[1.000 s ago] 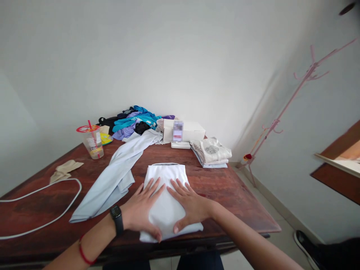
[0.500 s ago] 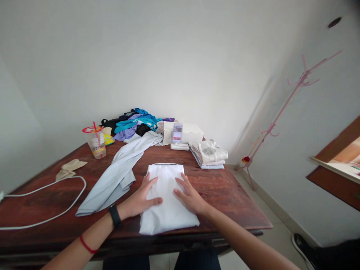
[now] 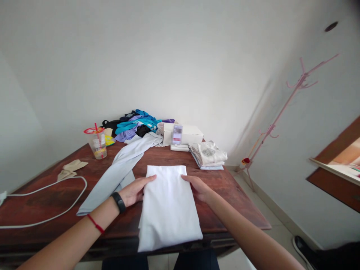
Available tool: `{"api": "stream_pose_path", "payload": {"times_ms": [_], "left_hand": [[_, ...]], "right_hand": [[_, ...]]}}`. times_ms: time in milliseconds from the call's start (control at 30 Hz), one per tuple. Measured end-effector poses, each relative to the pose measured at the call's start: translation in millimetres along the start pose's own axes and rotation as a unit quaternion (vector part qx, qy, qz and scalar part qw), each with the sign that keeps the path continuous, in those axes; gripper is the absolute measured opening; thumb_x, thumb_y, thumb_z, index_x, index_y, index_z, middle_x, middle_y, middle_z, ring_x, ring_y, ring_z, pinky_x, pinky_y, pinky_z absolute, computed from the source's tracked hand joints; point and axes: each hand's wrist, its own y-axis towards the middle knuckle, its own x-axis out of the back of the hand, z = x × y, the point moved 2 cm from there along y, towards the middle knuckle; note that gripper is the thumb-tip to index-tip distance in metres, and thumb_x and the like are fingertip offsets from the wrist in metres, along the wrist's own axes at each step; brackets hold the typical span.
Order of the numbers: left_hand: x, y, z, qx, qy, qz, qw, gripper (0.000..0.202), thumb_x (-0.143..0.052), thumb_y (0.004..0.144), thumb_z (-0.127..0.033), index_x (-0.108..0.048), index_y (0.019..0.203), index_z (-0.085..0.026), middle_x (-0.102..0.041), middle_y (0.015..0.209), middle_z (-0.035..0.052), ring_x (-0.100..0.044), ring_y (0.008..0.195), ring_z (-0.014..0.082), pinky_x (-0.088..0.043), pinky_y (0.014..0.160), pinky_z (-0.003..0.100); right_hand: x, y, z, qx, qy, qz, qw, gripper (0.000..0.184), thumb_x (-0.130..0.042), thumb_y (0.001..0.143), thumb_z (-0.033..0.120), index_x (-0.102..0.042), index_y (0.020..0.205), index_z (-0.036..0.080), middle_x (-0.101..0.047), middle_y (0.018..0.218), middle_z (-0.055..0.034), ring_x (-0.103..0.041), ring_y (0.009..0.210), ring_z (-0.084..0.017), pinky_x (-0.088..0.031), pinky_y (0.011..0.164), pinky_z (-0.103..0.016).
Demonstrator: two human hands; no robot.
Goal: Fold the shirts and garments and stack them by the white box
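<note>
A folded white garment (image 3: 168,202) lies at the near edge of the dark wooden table (image 3: 233,198), its lower end hanging a little over the edge. My left hand (image 3: 134,191), with a black watch on its wrist, grips the garment's left side near the top. My right hand (image 3: 199,187) grips the right side at the same height. Both hands have their fingers curled on the cloth's edges.
A light blue garment (image 3: 118,172) lies spread to the left. Behind are a pile of coloured clothes (image 3: 135,124), a white box (image 3: 187,133), a folded stack (image 3: 209,154) and a plastic cup (image 3: 97,143). A white cable (image 3: 56,213) and beige cloth (image 3: 70,168) lie left; a pink coat stand (image 3: 281,112) stands right.
My hands moved from lying flat on top of the white garment to its two sides. The garment now looks longer and reaches over the table's near edge.
</note>
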Motion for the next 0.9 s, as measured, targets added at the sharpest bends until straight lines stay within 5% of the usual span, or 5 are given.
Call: {"api": "stream_pose_path", "payload": {"times_ms": [167,367,633,900], "left_hand": [[-14.9,-0.6,-3.3,-0.095,-0.052,0.049,0.993,0.054,-0.081,0.082,-0.043,-0.065,0.126,-0.017,-0.075,0.118,0.0132,-0.075,0.100,0.0263,-0.059,0.086,0.034],[-26.7,-2.1,-9.9,-0.140,-0.093,0.040,0.985,0.059,-0.082,0.083,-0.034,-0.059,0.135,-0.019,-0.075,0.116,0.0117,-0.075,0.099,0.0278,-0.060,0.087,0.037],[-32.5,5.8,-3.3,-0.148,-0.107,0.048,0.982,0.052,-0.078,0.086,-0.034,-0.060,0.134,-0.020,-0.075,0.117,0.0108,-0.074,0.100,0.0287,-0.061,0.086,0.037],[-50.3,20.8,-5.3,-0.136,-0.115,0.098,0.979,0.046,-0.071,0.092,-0.037,-0.062,0.133,-0.017,-0.072,0.124,0.0127,-0.070,0.110,0.0288,-0.057,0.093,0.037]], "right_hand": [[-10.2,-17.0,6.4,0.118,0.035,0.010,0.992,0.032,-0.075,0.078,0.031,-0.063,0.106,0.022,-0.075,0.091,-0.0003,-0.071,0.077,-0.019,-0.056,0.071,-0.030],[-13.3,-29.1,14.1,0.180,0.042,0.016,0.983,0.046,-0.073,0.081,0.035,-0.057,0.123,0.027,-0.074,0.095,0.0004,-0.070,0.080,-0.021,-0.056,0.073,-0.032],[-7.7,-33.1,-6.9,0.071,0.110,0.069,0.989,0.049,-0.074,0.085,0.043,-0.056,0.127,0.022,-0.074,0.117,-0.0080,-0.073,0.103,-0.025,-0.055,0.098,-0.043],[11.4,-47.2,2.8,0.064,0.138,0.021,0.988,0.048,-0.075,0.087,0.038,-0.057,0.128,0.023,-0.075,0.115,-0.0073,-0.074,0.101,-0.025,-0.056,0.098,-0.045]]}}
